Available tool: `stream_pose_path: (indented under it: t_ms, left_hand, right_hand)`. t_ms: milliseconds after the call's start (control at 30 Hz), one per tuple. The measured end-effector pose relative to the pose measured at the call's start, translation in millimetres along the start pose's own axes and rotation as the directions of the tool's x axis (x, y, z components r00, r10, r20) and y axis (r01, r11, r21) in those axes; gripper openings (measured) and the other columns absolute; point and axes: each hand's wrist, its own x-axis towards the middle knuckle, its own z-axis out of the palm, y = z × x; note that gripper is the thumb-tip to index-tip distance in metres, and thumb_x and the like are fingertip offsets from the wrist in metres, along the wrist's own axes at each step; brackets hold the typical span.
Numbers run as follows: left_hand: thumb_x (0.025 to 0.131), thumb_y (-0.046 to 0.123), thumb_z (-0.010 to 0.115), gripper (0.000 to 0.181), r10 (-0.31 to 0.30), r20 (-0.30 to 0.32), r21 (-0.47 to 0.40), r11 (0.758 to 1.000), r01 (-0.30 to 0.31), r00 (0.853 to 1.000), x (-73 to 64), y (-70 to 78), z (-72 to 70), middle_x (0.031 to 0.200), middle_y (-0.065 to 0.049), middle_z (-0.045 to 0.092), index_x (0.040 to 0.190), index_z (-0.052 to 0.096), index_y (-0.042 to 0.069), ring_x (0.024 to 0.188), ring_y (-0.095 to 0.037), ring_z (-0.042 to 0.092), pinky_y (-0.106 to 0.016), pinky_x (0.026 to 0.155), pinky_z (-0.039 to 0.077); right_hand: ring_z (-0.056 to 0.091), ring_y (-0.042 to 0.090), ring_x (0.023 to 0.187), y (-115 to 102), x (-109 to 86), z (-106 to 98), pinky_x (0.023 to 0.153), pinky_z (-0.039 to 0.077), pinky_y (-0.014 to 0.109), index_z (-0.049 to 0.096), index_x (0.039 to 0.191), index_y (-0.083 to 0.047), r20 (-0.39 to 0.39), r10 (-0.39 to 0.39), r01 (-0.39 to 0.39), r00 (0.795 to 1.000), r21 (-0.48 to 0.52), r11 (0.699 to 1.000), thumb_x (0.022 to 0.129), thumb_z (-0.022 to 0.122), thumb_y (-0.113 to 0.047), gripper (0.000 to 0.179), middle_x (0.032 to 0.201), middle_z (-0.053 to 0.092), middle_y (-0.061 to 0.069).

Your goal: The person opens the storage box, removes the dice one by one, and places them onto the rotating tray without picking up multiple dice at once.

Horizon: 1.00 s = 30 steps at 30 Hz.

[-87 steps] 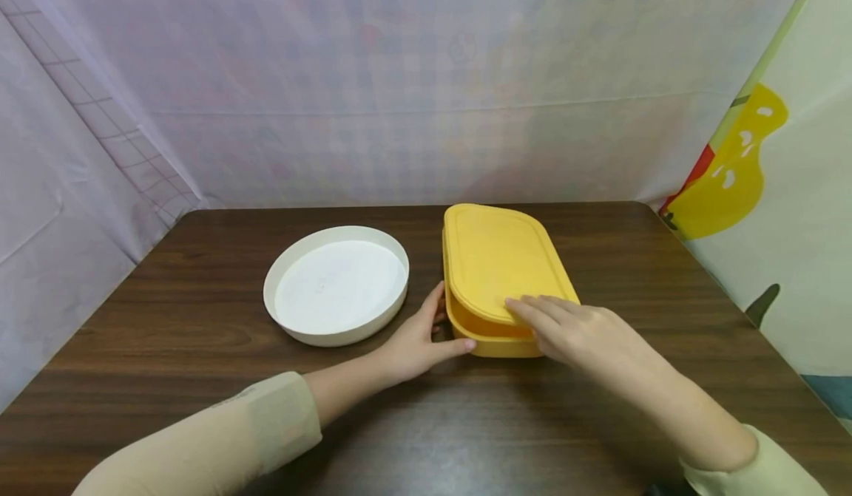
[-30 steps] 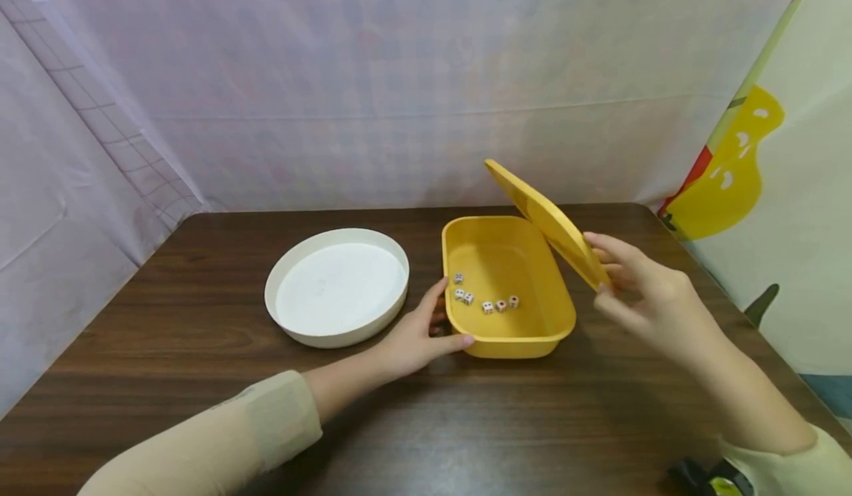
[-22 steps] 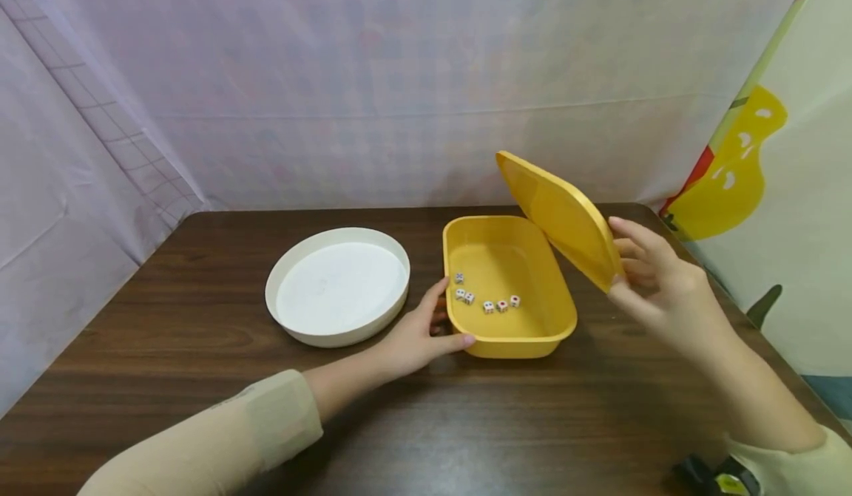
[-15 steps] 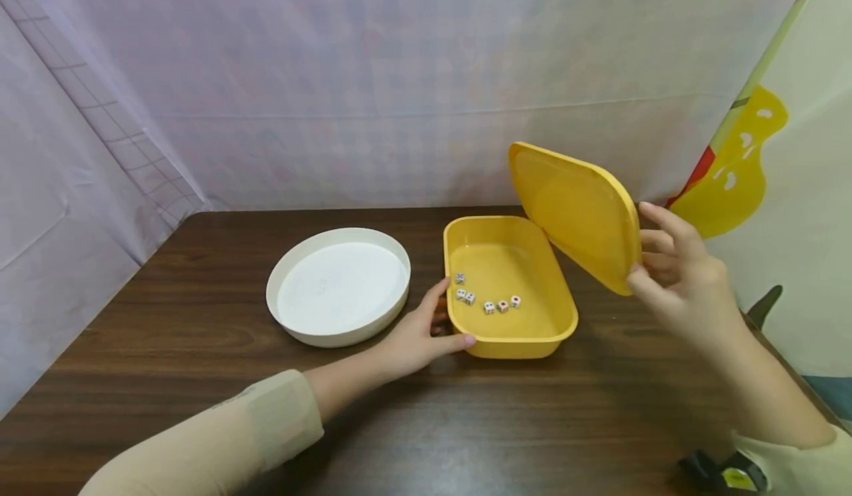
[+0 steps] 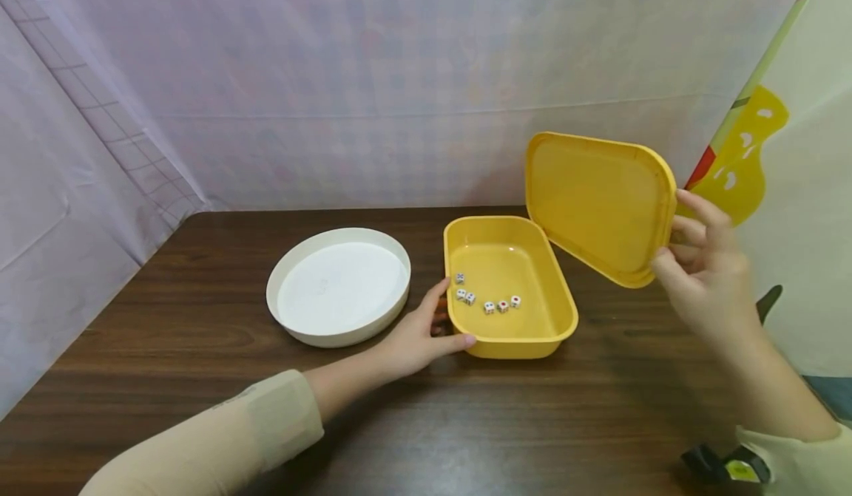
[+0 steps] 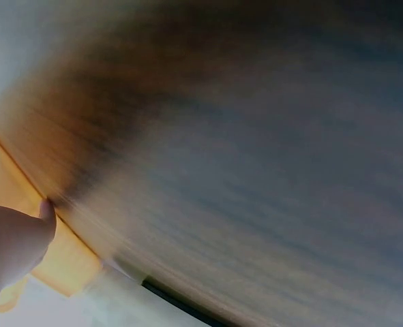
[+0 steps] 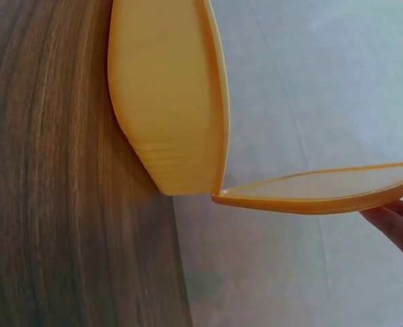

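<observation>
A rectangular yellow plastic box (image 5: 502,348) stands uncovered on the table, with several small white dice (image 5: 489,307) on its floor, mostly toward the left and front. My left hand (image 5: 416,341) grips the box's front left corner, thumb at the front wall and fingers along the left side; some fingertips are hidden. My right hand (image 5: 712,274) pinches the edge of the yellow lid (image 5: 599,204), thumb on the near face and fingers behind. Tilted upright, the lid has its underside toward the head camera. In the right wrist view, the lid's lower end (image 7: 235,197) meets the box rim.
A round white tray with a low wall (image 5: 339,330) sits left of the box. Pale cloth (image 5: 373,111) hangs behind the dark wooden table (image 5: 166,318). A black strap with a yellow-green patch (image 5: 740,470) is at my right cuff.
The right hand has lifted the lid off the box, exposing the dice, then swung it rightward and turned its underside toward the head camera. My left hand stays at the box corner.
</observation>
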Motion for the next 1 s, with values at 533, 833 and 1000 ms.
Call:
stream_pose_path:
  t_ms: [533, 833, 1000]
  left_hand:
    - [0.086, 0.033, 0.073, 0.093, -0.012, 0.004, 0.01, 1.0, 0.012, 1.0, 1.1, 0.2, 1.2, 0.147, -0.01, 0.038, 0.154, 0.013, 0.013, 0.127, -0.022, 0.046, -0.037, 0.097, 0.042]
    - [0.086, 0.034, 0.073, 0.093, -0.02, 0.006, 0.011, 1.0, 0.02, 1.0, 1.3, 2.3, 3.0, 0.147, -0.01, 0.038, 0.154, 0.013, 0.014, 0.127, -0.021, 0.046, -0.036, 0.097, 0.042]
    - [0.086, 0.033, 0.073, 0.092, -0.022, 0.009, 0.015, 1.0, 0.021, 1.0, 1.9, 2.4, 3.3, 0.145, -0.012, 0.041, 0.154, 0.013, 0.015, 0.126, -0.021, 0.047, -0.035, 0.097, 0.042]
  right_hand:
    - [0.065, -0.002, 0.08, 14, 4.2, -9, 0.062, 0.049, 0.012, 0.044, 0.139, -0.009, -0.09, 0.177, -0.179, 0.98, -0.012, 0.984, 0.083, 0.049, 0.014, 0.06, 0.107, 0.061, -0.007]
    - [0.066, 0.003, 0.074, 31, 3.8, -17, 0.059, 0.048, 0.011, 0.047, 0.136, -0.007, -0.082, 0.224, -0.204, 0.971, 0.204, 0.958, 0.083, 0.046, 0.016, 0.058, 0.104, 0.065, -0.003]
    - [0.067, 0.003, 0.075, 39, 3.3, -19, 0.06, 0.049, 0.011, 0.048, 0.134, -0.005, -0.081, 0.248, -0.214, 0.966, 0.298, 0.93, 0.083, 0.045, 0.018, 0.057, 0.103, 0.065, 0.0]
